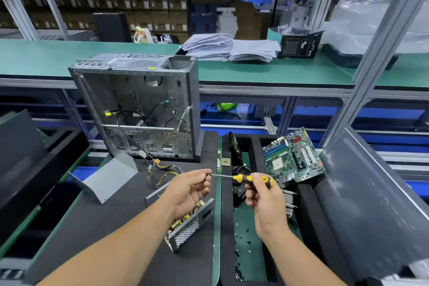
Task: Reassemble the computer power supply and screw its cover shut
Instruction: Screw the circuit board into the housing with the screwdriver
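Fingers (207, 175) of the left hand (189, 190) pinch the screwdriver (246, 178) tip, perhaps seating a screw, while the right hand (264, 197) grips the handle above the open supply (185, 225) on the tabletop (111, 227); seating it squarely should prevent drops.

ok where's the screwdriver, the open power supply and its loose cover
screwdriver (255, 179), head view, on the yellow and black handle
power supply (185, 232), head view, on its perforated side wall
cover (109, 176), head view, on the flat grey panel

open mat left of power supply (185, 223), bent cover (109, 176) and computer case (139, 104) behind
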